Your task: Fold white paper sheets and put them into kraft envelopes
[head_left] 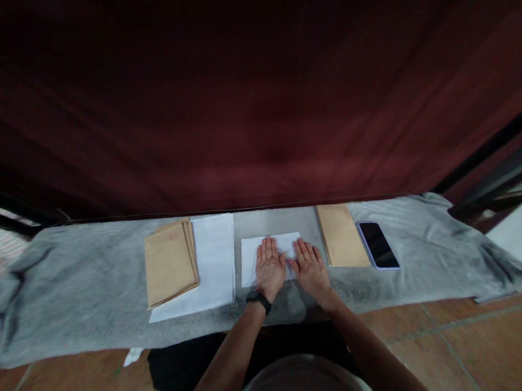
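Note:
A small white sheet of paper [248, 263], seemingly folded, lies on the grey cloth straight in front of me. My left hand [270, 269] rests flat on its middle, fingers stretched away from me, a black band on the wrist. Over the sheet's right end lies my right hand [310, 268], also flat with fingers extended. Neither hand grips anything. Parts of the paper are hidden beneath both palms.
Left of the sheet, brown envelopes [170, 264] overlap a stack of white paper [216, 256]. To the right are more brown envelopes [344, 236] and a phone [379, 245]. The grey cloth [88, 282] covers the surface, and a dark red curtain [254, 128] hangs behind it.

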A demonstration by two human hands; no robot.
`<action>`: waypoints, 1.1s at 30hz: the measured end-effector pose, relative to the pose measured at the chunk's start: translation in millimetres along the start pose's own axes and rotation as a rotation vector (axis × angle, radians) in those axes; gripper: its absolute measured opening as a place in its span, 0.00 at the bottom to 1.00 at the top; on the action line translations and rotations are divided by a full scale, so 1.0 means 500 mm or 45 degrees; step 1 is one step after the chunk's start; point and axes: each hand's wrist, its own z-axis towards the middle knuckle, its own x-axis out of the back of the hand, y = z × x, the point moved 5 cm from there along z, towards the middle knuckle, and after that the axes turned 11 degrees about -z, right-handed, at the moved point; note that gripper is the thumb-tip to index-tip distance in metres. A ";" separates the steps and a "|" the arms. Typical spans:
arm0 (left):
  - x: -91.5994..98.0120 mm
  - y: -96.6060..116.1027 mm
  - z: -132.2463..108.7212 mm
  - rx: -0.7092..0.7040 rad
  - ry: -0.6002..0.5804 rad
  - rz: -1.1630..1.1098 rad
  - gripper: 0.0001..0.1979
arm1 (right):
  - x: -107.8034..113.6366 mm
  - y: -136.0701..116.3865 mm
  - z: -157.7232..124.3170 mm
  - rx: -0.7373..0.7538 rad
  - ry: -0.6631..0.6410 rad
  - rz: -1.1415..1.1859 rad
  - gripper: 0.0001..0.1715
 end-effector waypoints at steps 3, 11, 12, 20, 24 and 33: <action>0.013 -0.031 0.002 0.034 0.031 0.044 0.30 | 0.001 0.001 0.002 0.002 -0.016 0.011 0.34; 0.055 -0.094 -0.019 0.143 0.118 0.113 0.30 | -0.002 0.004 0.000 -0.002 -0.026 0.033 0.34; 0.057 -0.096 -0.022 0.149 0.124 0.116 0.30 | -0.003 0.004 0.000 0.000 -0.023 0.037 0.34; 0.061 -0.094 -0.026 0.143 0.145 0.105 0.30 | -0.006 -0.044 0.043 -0.087 -0.007 0.102 0.31; 0.060 -0.096 -0.026 0.132 0.110 0.120 0.30 | -0.015 -0.116 0.083 0.077 -0.093 0.185 0.29; 0.062 -0.096 -0.027 0.167 0.096 0.108 0.30 | -0.024 -0.116 0.083 0.101 -0.108 0.175 0.30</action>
